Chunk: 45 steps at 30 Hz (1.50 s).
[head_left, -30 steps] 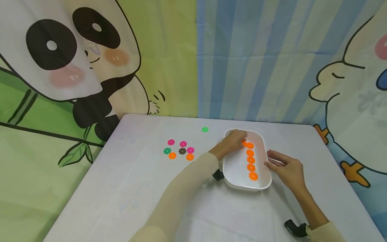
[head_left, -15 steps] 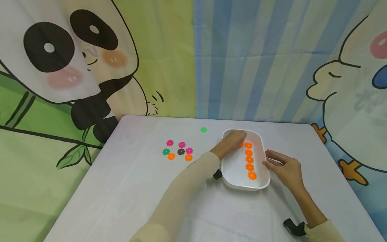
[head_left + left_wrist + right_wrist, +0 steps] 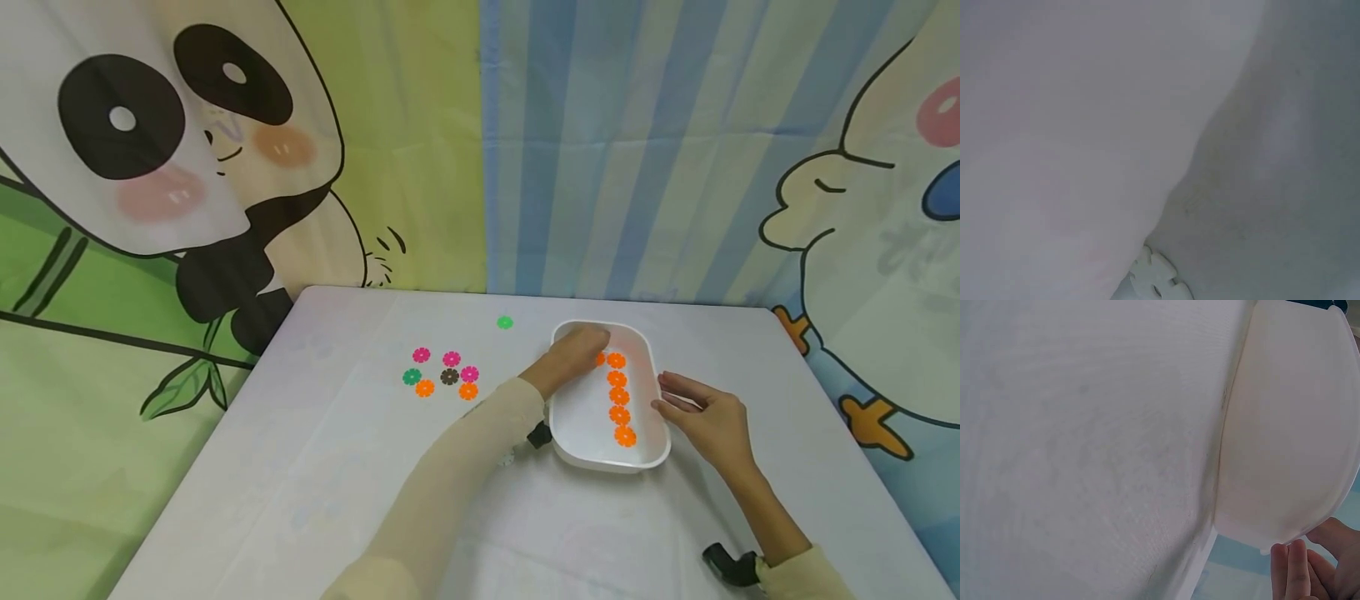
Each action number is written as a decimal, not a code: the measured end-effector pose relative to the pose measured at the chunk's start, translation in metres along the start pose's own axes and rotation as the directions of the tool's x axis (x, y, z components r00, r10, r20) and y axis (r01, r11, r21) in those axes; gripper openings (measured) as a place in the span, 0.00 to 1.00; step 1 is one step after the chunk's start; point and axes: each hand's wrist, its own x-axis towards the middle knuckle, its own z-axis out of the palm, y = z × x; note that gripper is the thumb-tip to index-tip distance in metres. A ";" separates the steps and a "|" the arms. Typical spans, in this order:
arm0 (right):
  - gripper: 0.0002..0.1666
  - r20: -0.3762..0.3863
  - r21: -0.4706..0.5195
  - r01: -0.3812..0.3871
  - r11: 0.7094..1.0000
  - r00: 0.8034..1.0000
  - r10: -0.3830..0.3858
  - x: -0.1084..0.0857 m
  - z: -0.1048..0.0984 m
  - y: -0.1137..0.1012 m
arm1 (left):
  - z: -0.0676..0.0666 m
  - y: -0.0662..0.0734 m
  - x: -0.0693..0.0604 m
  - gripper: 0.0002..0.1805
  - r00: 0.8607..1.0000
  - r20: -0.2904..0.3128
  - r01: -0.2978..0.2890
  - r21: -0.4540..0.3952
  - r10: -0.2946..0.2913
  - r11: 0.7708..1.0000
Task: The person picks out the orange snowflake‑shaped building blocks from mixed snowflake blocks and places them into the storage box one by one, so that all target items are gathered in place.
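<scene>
A white tray [image 3: 585,429] stands right of centre on the table. Orange flower-shaped discs [image 3: 618,396] lie in it in a line, with one more partly covered by my left hand [image 3: 577,350]. That hand reaches over the tray's left wall to its far end; its fingertips are hidden, so what they hold is unclear. Beside the right wall, my right hand [image 3: 712,421] touches the rim with thumb and fingers fairly straight. The right wrist view shows its fingertips [image 3: 1297,550] at the tray's outer wall [image 3: 1285,437].
Pink discs [image 3: 451,358], two orange discs [image 3: 424,388], a dark green disc [image 3: 412,377] and a brown disc [image 3: 449,377] lie left of the tray. A bright green disc [image 3: 505,322] sits farther back. A whitish disc [image 3: 1157,278] lies near the left forearm. A patterned curtain [image 3: 600,167] hangs behind the table.
My left hand stays at the tray's far end with only a slight shift of its fingers. My right hand keeps its place at the rim. The whole view has shifted slightly.
</scene>
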 end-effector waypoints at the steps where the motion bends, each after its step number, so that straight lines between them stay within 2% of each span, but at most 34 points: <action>1: 0.29 0.004 -0.002 0.007 1.000 1.000 -0.007 0.000 0.000 0.000 | 0.000 -0.001 -0.001 0.09 1.000 0.000 -0.002 0.000 0.002 1.000; 6: 0.29 0.011 -0.016 0.007 1.000 1.000 -0.007 -0.001 0.002 -0.001 | -0.003 -0.007 -0.003 0.13 0.999 -0.043 -0.021 -0.039 0.019 0.999; 13: 0.30 0.004 -0.049 0.011 0.999 1.000 -0.011 -0.001 0.002 0.001 | -0.024 -0.025 -0.016 0.22 0.995 -0.094 -0.033 -0.194 0.015 0.980; 18: 0.29 -0.002 -0.052 0.017 0.998 1.000 -0.017 -0.002 -0.001 0.002 | -0.037 -0.046 -0.033 0.20 0.985 -0.170 -0.061 -0.254 0.018 0.965; 22: 0.29 -0.005 -0.062 0.020 0.998 1.000 -0.021 -0.002 -0.003 0.001 | -0.043 -0.063 -0.054 0.18 0.976 -0.215 -0.090 -0.291 0.027 0.952; 25: 0.29 -0.008 -0.075 0.022 0.997 1.000 -0.022 -0.002 -0.005 0.001 | -0.044 -0.076 -0.070 0.18 0.979 -0.197 -0.122 -0.320 0.060 0.939; 27: 0.29 -0.007 -0.082 0.021 0.996 1.000 -0.022 -0.001 -0.006 0.001 | -0.043 -0.084 -0.081 0.18 0.984 -0.160 -0.127 -0.347 0.074 0.929; 30: 0.29 0.001 -0.089 0.007 0.996 1.000 -0.007 -0.001 -0.005 0.000 | -0.040 -0.094 -0.095 0.19 0.992 -0.092 -0.113 -0.374 0.084 0.920; 32: 0.29 0.006 -0.090 -0.001 0.996 1.000 0.002 -0.001 -0.005 0.000 | -0.036 -0.098 -0.104 0.19 0.996 -0.043 -0.085 -0.373 0.074 0.924; 37: 0.30 0.011 -0.096 -0.004 0.995 1.000 0.005 0.000 -0.003 -0.001 | -0.028 -0.101 -0.124 0.20 0.999 0.032 -0.026 -0.348 0.039 0.937; 45: 0.29 0.016 -0.064 0.011 0.998 1.000 -0.010 -0.001 -0.002 -0.003 | -0.018 -0.099 -0.153 0.21 0.999 0.048 0.008 -0.313 0.008 0.950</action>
